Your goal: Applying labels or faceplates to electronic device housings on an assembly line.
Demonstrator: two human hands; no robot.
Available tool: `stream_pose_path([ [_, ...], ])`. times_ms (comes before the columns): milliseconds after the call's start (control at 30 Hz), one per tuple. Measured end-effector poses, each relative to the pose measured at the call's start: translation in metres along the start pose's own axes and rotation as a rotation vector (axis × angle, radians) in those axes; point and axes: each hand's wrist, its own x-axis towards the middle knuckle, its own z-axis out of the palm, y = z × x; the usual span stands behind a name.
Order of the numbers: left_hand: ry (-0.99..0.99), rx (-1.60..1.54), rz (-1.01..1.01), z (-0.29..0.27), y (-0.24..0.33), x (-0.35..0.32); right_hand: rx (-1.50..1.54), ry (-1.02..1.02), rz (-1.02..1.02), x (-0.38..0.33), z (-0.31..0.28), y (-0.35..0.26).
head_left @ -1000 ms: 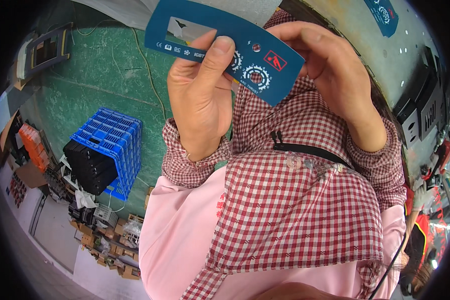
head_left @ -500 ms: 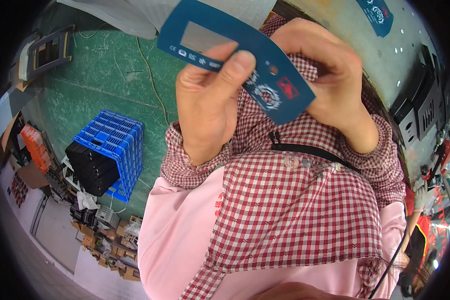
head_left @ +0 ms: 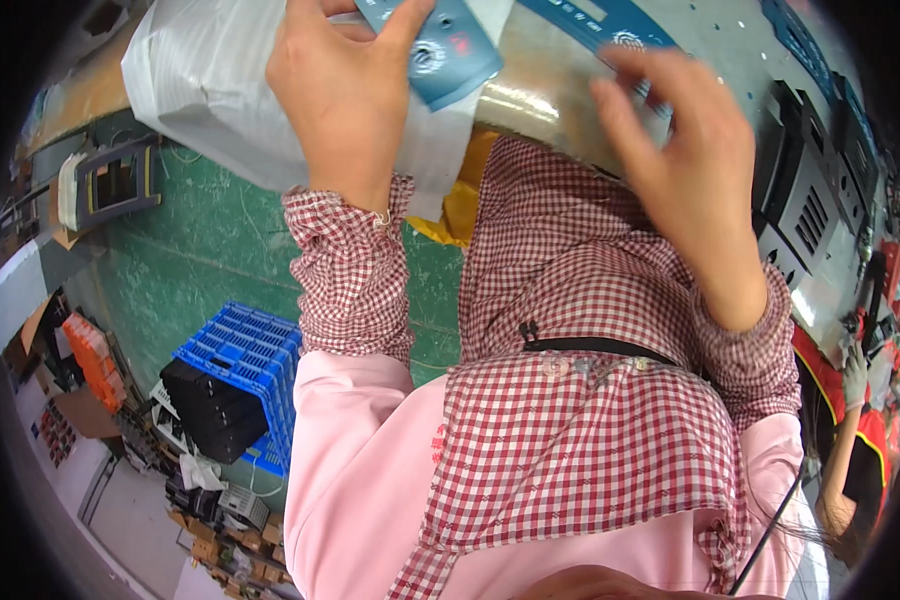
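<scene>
My left hand (head_left: pixel 340 105) pinches a thin blue printed panel overlay (head_left: pixel 460 85) near the top edge, above white plastic wrapping (head_left: pixel 220 110). The overlay's far part runs out of view. My right hand (head_left: pixel 695 150) is over the table, thumb and fingers apart, with nothing seen in it; it is slightly blurred. Close to its fingertips, a second blue overlay (head_left: pixel 580 22) with white print lies on the table, partly hidden by the fingers.
Black slotted metal housings (head_left: pixel 805 215) stand on the grey table (head_left: pixel 700 25) at right. Another blue overlay (head_left: pixel 800 45) lies beyond them. On the green floor at left, a blue crate (head_left: pixel 260 350) holds black parts. A gloved co-worker's hand (head_left: pixel 855 375) appears far right.
The overlay has gone up and left in my left hand, toward the wrapping. My right hand has let go of it and opened over the table. The view has shifted, showing more table.
</scene>
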Motion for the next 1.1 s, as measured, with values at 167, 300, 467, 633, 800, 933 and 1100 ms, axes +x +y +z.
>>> stream_pose_path([
  [167, 0.449, 0.341, 0.591, 0.007, -0.058, 0.01, -0.268, -0.117, 0.199, 0.017, -0.014, 0.002],
  [300, 0.414, 0.006, 0.711, 0.004, -0.066, -0.009, -0.098, -0.167, 0.375, 0.022, -0.02, -0.001],
  [467, 0.324, -0.222, 0.645, 0.01, -0.072, -0.048, 0.05, -0.152, 0.509, 0.022, -0.018, 0.007],
  [633, 0.171, -0.342, 0.624, 0.014, -0.072, -0.076, -0.295, 0.065, 0.168, 0.007, -0.012, 0.013],
  [800, -0.039, -0.482, 0.467, 0.015, -0.068, -0.089, -0.073, 0.099, 0.187, 0.011, -0.023, 0.002],
  [933, -0.337, -1.038, 0.096, 0.016, -0.049, -0.09, 0.254, 0.013, 0.087, 0.009, -0.037, -0.032],
  [1100, -0.257, -1.123, 0.026, 0.009, -0.069, -0.09, 0.628, -0.208, 0.084, -0.002, -0.031, -0.052],
])
